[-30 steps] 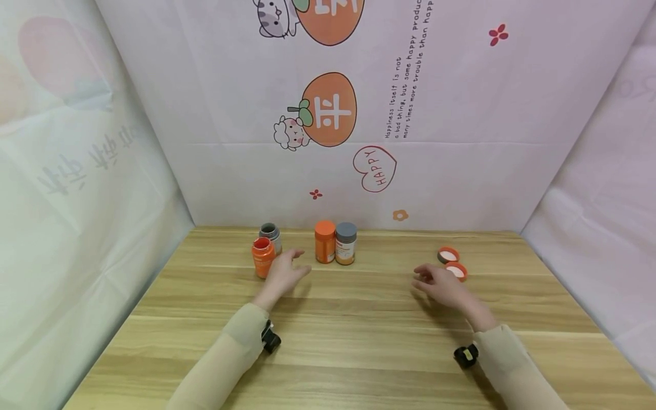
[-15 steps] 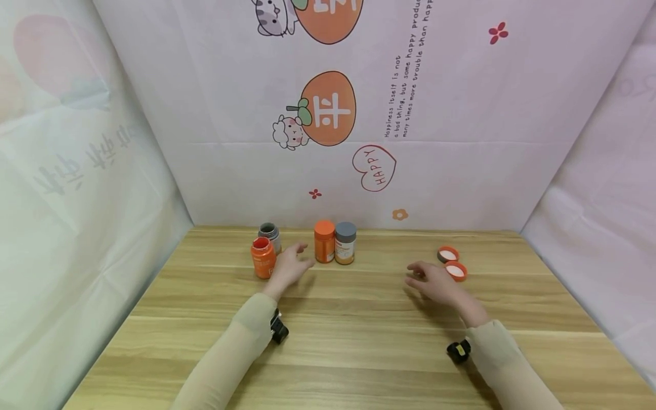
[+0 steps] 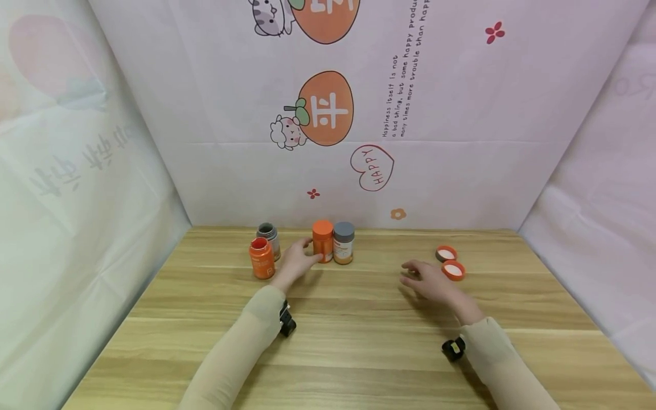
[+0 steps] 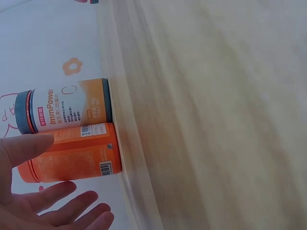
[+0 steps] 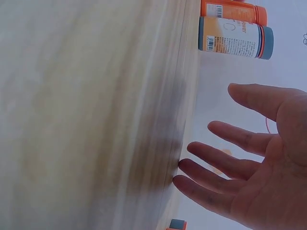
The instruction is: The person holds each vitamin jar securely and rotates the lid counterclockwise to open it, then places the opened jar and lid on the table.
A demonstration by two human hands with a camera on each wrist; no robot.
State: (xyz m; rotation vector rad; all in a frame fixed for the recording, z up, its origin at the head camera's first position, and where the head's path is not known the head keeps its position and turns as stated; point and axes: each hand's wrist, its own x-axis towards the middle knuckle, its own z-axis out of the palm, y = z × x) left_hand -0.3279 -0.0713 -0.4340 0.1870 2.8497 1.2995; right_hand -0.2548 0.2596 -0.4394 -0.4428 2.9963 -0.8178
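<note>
My left hand (image 3: 296, 262) is at the left side of a capped orange bottle (image 3: 323, 239), thumb and fingers spread to either side of it. In the left wrist view the thumb overlaps that bottle (image 4: 79, 155) and the fingers are straight, not closed round it; contact is unclear. A white-and-orange bottle with a grey cap (image 3: 344, 244) stands right beside it. My right hand (image 3: 430, 282) hovers over the table with loosely spread fingers and holds nothing. Nearest to it lie an orange lid (image 3: 453, 270) and a grey-and-orange lid (image 3: 446, 254), both inner side up.
Behind my left hand's wrist side stand an uncapped orange bottle (image 3: 262, 259) and an uncapped grey bottle (image 3: 269, 233), close together on the left. The wooden table (image 3: 359, 353) ends at a printed white cloth (image 3: 435, 188) at the back, with more cloth at both sides.
My left hand has moved right, from beside the uncapped orange bottle to the capped orange one. My right hand has drifted slightly left, away from the lids. The bottles and lids stay put.
</note>
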